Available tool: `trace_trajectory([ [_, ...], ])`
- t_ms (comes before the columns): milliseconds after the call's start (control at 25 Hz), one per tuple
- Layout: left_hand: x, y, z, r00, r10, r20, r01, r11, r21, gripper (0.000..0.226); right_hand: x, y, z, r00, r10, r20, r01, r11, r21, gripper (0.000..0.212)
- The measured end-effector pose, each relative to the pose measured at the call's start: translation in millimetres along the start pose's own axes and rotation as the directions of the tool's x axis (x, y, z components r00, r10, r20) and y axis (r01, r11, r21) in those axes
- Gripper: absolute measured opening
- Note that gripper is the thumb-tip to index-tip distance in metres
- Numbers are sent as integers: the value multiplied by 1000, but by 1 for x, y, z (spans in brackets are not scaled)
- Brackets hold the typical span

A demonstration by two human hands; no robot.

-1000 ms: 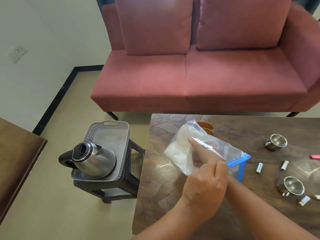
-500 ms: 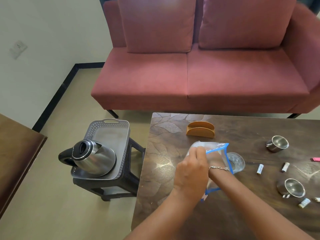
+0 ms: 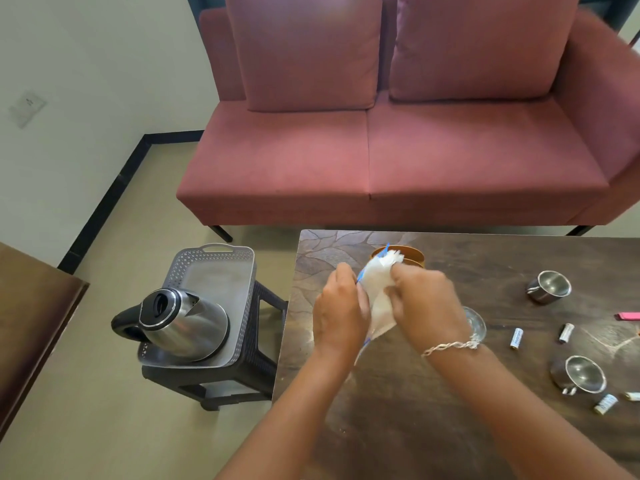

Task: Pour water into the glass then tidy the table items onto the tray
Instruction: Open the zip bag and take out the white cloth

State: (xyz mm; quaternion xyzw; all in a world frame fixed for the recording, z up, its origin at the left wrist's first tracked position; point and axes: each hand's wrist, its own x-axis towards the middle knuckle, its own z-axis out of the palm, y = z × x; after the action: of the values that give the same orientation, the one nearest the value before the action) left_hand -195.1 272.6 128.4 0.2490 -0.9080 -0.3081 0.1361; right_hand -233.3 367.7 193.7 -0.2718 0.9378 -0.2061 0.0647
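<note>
both hands are gripping a crumpled plastic bag (image 3: 379, 294) above the bench (image 3: 485, 410) — left hand (image 3: 341, 315) pinching its blue edge, right hand (image 3: 427, 304) curling around its side. the glass (image 3: 478, 323) is standing just beside the right wrist; the kettle (image 3: 181, 318) is sitting on the grey tray (image 3: 221, 268) — off the bench, on a stool.

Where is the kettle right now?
The kettle sits on the grey tray, on a dark stool left of the table.

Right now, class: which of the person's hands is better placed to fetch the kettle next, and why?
Left. The left hand is nearer the kettle on the tray, left of the table; both hands grip the bag, the right hand farther away.
</note>
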Motion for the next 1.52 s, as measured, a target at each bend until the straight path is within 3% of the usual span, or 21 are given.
trace_trajectory([
  [200,8,-10,-10,1000,-12,-24,13,999,33,11,9,30,-36,992,48,-116,-4,936,351,13],
  [320,16,-18,-18,1000,-11,-15,12,999,45,7,11,46,-62,971,119,-208,21,822,569,33],
  [440,23,-27,-25,1000,5,5,-5,1000,18,12,14,67,-73,911,206,-358,47,810,585,50],
  [560,29,-32,-34,997,40,72,-42,998,37,6,22,80,-72,890,162,-427,45,899,435,32],
  [680,30,-31,-41,984,91,154,-104,992,76,5,30,78,-51,944,26,-330,44,978,203,26],
  [760,31,-28,-45,971,134,198,-152,985,80,6,34,74,-32,987,-87,-138,108,983,150,29],
  [880,31,-25,-46,938,217,269,-239,970,51,5,34,67,-2,957,-254,136,242,965,104,50],
  [1040,29,-24,-47,890,224,397,-272,960,69,7,27,61,34,948,-316,43,307,941,143,22],
  [1160,21,-34,-52,800,147,582,-213,976,45,20,19,66,54,960,-280,26,268,938,220,12],
  [1360,10,-67,-37,633,-30,773,-164,971,172,16,-5,81,96,953,-170,252,60,918,393,15],
  [1520,6,-91,-3,509,-108,854,-134,970,203,27,-21,92,134,913,-60,403,-110,916,386,17],
])
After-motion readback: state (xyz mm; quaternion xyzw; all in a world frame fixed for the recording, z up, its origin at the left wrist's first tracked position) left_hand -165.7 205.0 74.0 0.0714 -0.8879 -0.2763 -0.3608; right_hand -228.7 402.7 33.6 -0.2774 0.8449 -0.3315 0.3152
